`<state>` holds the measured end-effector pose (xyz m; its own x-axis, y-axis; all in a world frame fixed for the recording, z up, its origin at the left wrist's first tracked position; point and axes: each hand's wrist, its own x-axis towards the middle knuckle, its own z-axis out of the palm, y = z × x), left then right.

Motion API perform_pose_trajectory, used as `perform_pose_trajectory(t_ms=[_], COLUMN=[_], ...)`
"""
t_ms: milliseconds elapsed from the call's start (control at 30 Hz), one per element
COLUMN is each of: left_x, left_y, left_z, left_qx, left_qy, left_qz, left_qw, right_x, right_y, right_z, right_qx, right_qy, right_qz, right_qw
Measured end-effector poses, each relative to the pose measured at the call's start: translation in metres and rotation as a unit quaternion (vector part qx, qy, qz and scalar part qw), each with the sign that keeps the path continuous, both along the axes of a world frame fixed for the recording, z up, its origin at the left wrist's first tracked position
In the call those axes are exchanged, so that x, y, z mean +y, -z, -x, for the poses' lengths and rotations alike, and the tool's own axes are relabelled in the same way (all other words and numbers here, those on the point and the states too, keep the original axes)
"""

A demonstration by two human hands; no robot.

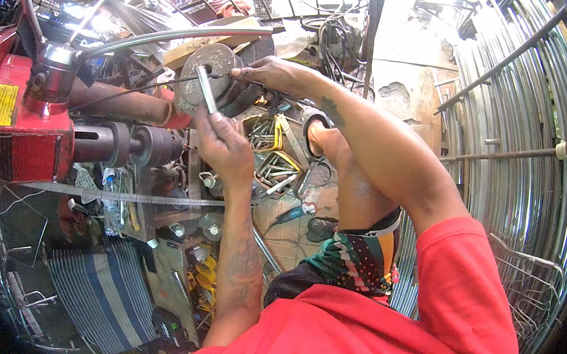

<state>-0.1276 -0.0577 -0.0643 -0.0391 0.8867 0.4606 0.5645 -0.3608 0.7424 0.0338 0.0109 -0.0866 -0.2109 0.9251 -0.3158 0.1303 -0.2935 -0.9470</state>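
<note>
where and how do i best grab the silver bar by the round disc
Probably the lower end, coming from below in the picture, where the left hand grips it: the silver bar is slim and straight, slanting down to that hand, while its upper end overlaps the round disc in view.

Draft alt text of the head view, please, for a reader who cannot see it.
Seen from above, a left hand grips a short silvery metal piece at the face of a round metal disc, while the right hand is at the disc's right edge. A red machine stands at left; long metal lengths line the right side.
</note>
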Motion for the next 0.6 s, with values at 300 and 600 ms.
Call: perform_pose_trajectory(t_ms=[300,600], left_x=[-0.024,-0.020], left_y=[-0.024,-0.035], left_z=[0.009,0.009], left_qx=[-0.139,-0.097], left_qy=[0.009,-0.009], left_qz=[-0.079,0.037], left_qw=[0.987,0.995], right_x=[0.007,0.003], right_y=[0.022,0.017], right_z=[0.002,0.000], right_qx=[0.042,0.058], right_qy=[-0.009,0.025], right_qz=[-0.061,-0.042], right_qw=[0.997,0.997])
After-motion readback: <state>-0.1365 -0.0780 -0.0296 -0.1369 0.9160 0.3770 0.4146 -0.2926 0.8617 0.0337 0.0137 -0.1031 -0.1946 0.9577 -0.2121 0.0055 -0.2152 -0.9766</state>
